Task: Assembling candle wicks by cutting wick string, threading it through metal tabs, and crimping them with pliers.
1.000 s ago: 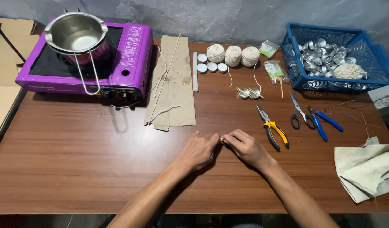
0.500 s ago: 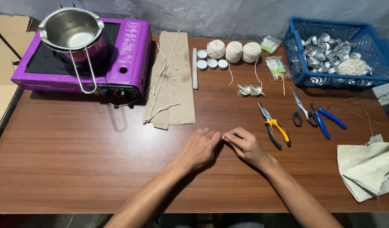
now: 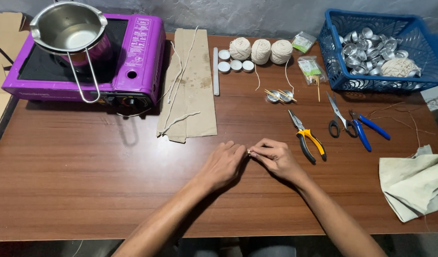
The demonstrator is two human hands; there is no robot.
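Wick tab (image 3: 249,152), tiny, light and likely slippery, sits pinched between your left hand (image 3: 222,165) and right hand (image 3: 276,159), fingertips together mid-desk; grip its edges, pliers (image 3: 306,137) at two o'clock.

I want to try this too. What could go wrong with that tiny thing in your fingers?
The small metal piece is pinched only at the fingertips of the left hand and right hand; it might slip and be hard to spot on the brown table. The pliers and scissors lie close by, so a careless reach could nick a finger.
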